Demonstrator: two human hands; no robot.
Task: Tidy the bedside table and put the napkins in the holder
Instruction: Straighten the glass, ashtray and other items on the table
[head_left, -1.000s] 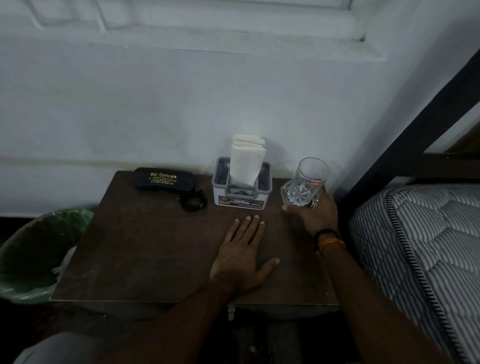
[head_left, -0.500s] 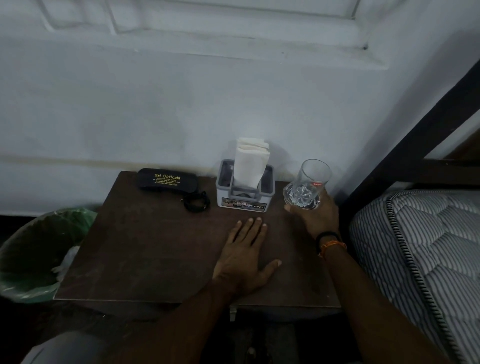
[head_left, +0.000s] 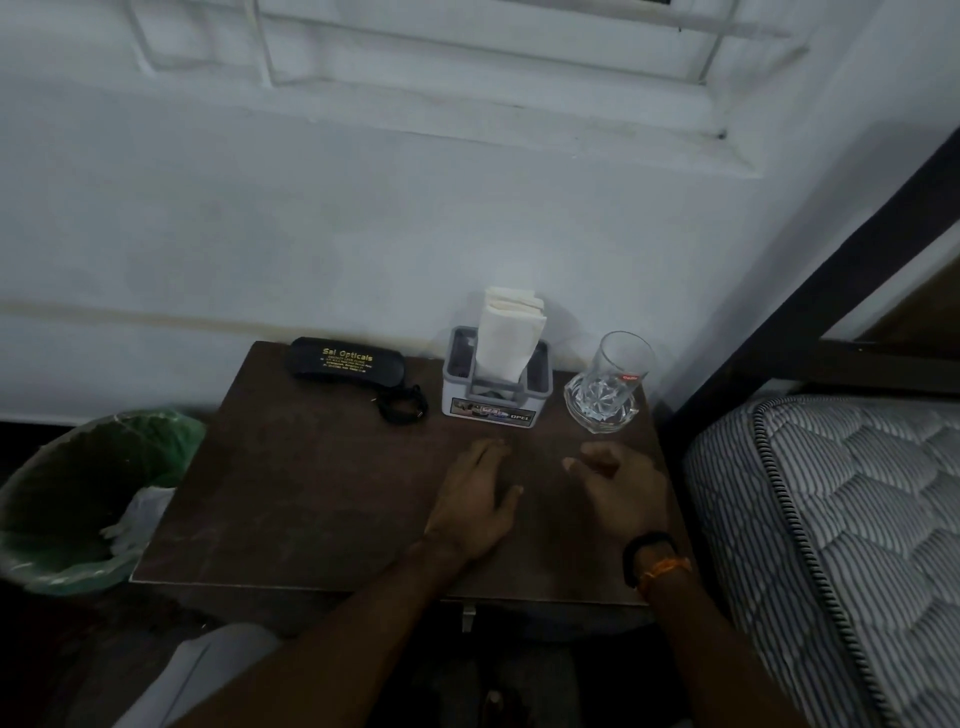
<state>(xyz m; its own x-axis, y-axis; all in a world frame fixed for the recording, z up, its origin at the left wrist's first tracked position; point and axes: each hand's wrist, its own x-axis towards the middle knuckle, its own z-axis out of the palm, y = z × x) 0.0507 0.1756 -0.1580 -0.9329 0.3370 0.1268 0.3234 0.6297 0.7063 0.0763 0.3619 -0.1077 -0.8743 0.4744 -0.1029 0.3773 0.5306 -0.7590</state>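
Observation:
White napkins (head_left: 508, 332) stand upright in the grey holder (head_left: 496, 406) at the back of the dark wooden bedside table (head_left: 291, 488). To the holder's right stands an empty clear glass (head_left: 609, 385), alone and untouched. A black spectacle case (head_left: 347, 362) lies at the back left, with a small black band (head_left: 402, 407) beside it. My left hand (head_left: 477, 499) rests flat on the table in front of the holder. My right hand (head_left: 621, 491) hovers loosely curled below the glass, holding nothing.
A bin with a green liner (head_left: 78, 499) and crumpled paper stands left of the table. A striped mattress (head_left: 841, 535) and a dark bed frame (head_left: 810, 291) border the right side. A white wall rises directly behind the table.
My right hand has let go of the glass and drawn back toward me. The glass stays standing at the back right. My left hand has barely moved.

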